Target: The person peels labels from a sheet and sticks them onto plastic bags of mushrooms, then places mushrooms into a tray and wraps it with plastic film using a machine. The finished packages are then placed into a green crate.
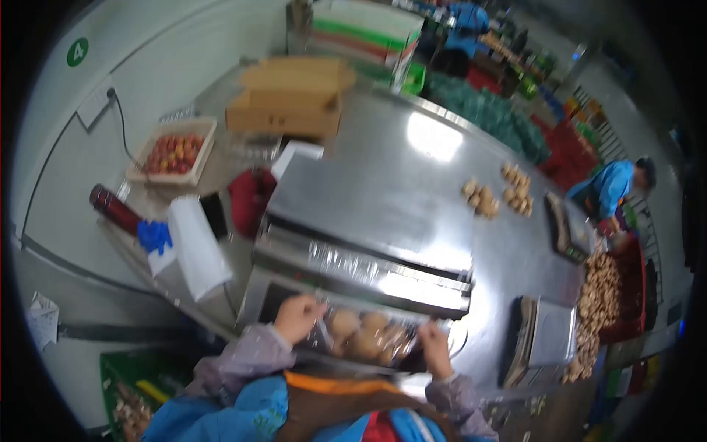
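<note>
A pack of round, light-brown produce [364, 342], its exact kind blurred, lies in front of me under clear plastic film. My left hand [297, 318] pinches the film at the pack's left end. At the right end, my right hand [434, 348] has its fingers closed on the film's edge. Both hands are just in front of a metal wrapping machine [368, 272], which has crumpled clear film along its top.
Small produce piles [481, 199] and weighing scales [545, 331] are on the steel table [368, 184]. A larger heap [600, 295] lies right. Left are a fruit crate [177, 153], cardboard box [286, 110], white roll [197, 247] and dark red bottle [116, 208]. A co-worker [615, 184] is at far right.
</note>
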A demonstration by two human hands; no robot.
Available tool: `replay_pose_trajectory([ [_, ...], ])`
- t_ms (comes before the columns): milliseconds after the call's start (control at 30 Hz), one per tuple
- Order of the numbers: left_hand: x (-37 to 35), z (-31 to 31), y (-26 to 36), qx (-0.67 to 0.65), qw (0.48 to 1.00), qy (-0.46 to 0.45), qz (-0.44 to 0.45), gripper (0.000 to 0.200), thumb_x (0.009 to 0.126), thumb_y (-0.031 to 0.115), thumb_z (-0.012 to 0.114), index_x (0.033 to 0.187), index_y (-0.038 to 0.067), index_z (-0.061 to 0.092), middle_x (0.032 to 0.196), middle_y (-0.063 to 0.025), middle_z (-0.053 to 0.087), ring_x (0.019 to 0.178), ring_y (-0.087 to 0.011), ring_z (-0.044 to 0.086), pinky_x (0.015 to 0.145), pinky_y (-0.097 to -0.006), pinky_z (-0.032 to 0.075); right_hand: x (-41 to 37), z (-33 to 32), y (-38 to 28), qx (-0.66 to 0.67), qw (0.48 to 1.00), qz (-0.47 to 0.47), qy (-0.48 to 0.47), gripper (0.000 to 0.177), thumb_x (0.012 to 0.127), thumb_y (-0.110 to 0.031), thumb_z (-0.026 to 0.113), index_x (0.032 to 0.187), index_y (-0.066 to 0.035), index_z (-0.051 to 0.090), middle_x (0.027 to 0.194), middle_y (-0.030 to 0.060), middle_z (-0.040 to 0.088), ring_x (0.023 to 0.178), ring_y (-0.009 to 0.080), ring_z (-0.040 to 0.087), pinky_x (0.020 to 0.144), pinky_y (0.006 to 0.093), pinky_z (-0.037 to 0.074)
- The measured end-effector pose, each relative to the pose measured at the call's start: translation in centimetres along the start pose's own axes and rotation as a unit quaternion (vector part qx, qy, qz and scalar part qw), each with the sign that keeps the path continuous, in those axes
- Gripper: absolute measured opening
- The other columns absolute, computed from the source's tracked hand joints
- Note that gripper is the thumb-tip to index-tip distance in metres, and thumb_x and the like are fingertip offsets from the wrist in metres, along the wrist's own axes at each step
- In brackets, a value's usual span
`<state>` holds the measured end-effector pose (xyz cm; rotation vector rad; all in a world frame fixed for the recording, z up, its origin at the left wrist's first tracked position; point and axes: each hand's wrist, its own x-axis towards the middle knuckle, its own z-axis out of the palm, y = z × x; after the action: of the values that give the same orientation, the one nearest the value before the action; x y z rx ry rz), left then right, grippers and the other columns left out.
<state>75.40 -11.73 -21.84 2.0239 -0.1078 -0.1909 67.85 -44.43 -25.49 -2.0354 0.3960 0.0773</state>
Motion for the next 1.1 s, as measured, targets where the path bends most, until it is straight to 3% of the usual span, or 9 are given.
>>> replay_pose_trajectory([
  [167,-1.4,0.8,0.3,0.010,0.990,0.116,-0.079,0.035,0.087,0.027,0.057,0.064,0.001,0.053,0.060,-0.0151,0.056,0.052,-0.0276,0.056,0.050,-0.0375,0.040,-2.3,0.4,-3.7,0.344,0.920,0.184,0.042,0.029,0.094,-0.029,0.049,0.070,-0.013,0.047,0.054,-0.0067,0.038,0.040,0.0027,0.031,0.035,0.0203,0.021],
  [267,-2.7,-0.1,-0.2,0.216,0.968,0.131,0.008,0.029,0.086,0.027,0.057,0.066,0.006,0.052,0.061,-0.0135,0.057,0.054,-0.0341,0.057,0.048,-0.0423,0.041,-2.1,-0.3,-0.6,0.154,0.976,0.141,0.058,0.030,0.092,-0.024,0.054,0.065,-0.011,0.048,0.054,0.0009,0.047,0.039,0.0132,0.040,0.036,0.0280,0.027],
  [333,-1.6,1.7,-1.7,0.355,0.915,0.152,0.119,0.020,0.085,0.025,0.057,0.072,0.009,0.054,0.064,-0.0100,0.059,0.057,-0.0321,0.059,0.050,-0.0425,0.045,-0.8,1.3,-1.5,-0.348,0.870,-0.260,0.234,0.025,0.086,-0.019,0.059,0.066,-0.007,0.049,0.057,0.0104,0.051,0.047,0.0275,0.049,0.043,0.0372,0.035],
  [467,1.2,2.8,0.1,0.279,0.949,0.089,0.116,0.013,0.082,0.021,0.061,0.077,0.010,0.057,0.075,-0.0058,0.062,0.071,-0.0243,0.062,0.058,-0.0369,0.049,0.7,4.4,-3.3,0.085,0.991,-0.088,0.052,0.010,0.084,-0.017,0.059,0.081,-0.007,0.060,0.068,0.0188,0.057,0.060,0.0352,0.055,0.055,0.0363,0.043],
  [533,-0.8,3.0,2.4,-0.427,0.863,-0.190,-0.193,0.009,0.083,0.014,0.063,0.089,0.009,0.058,0.089,-0.0059,0.061,0.085,-0.0156,0.060,0.070,-0.0326,0.050,0.0,4.7,-6.0,0.147,0.986,-0.068,-0.045,0.011,0.084,-0.017,0.058,0.081,-0.006,0.060,0.071,0.0178,0.058,0.063,0.0329,0.056,0.056,0.0358,0.044],
  [733,-8.4,4.5,9.8,-0.472,0.844,-0.243,0.078,0.041,0.088,0.016,0.060,0.125,0.004,0.047,0.106,-0.0085,0.057,0.097,-0.0136,0.054,0.090,-0.0259,0.041,-7.3,1.8,-13.3,0.344,0.757,0.203,-0.518,0.015,0.085,-0.018,0.055,0.082,-0.004,0.063,0.084,0.0125,0.063,0.075,0.0213,0.062,0.062,0.0335,0.049],
  [867,-10.9,6.9,10.2,-0.559,0.723,-0.405,-0.019,0.040,0.093,0.037,0.048,0.118,0.006,0.054,0.097,-0.0051,0.059,0.087,-0.0129,0.053,0.075,-0.0255,0.042,-3.0,2.6,-15.7,-0.450,0.624,-0.349,-0.535,0.015,0.079,-0.017,0.060,0.084,-0.003,0.064,0.082,0.0186,0.064,0.075,0.0291,0.063,0.063,0.0386,0.049],
  [967,-13.6,8.4,9.7,-0.630,0.698,-0.340,-0.004,0.037,0.092,0.034,0.050,0.116,0.006,0.055,0.098,-0.0051,0.059,0.087,-0.0127,0.053,0.075,-0.0256,0.043,-1.8,3.9,-20.2,-0.112,0.748,-0.239,-0.608,0.036,0.081,-0.017,0.061,0.113,0.000,0.056,0.095,0.0169,0.065,0.085,0.0236,0.065,0.075,0.0356,0.051],
  [1100,-15.9,7.5,8.6,-0.672,0.707,-0.215,0.042,0.033,0.091,0.030,0.053,0.114,0.006,0.056,0.099,-0.0050,0.060,0.088,-0.0124,0.054,0.076,-0.0259,0.043,-6.6,4.5,-26.9,-0.134,0.477,-0.464,-0.735,0.063,0.083,-0.027,0.063,0.132,0.002,0.036,0.121,0.0185,0.052,0.105,0.0278,0.056,0.087,0.0380,0.046],
])
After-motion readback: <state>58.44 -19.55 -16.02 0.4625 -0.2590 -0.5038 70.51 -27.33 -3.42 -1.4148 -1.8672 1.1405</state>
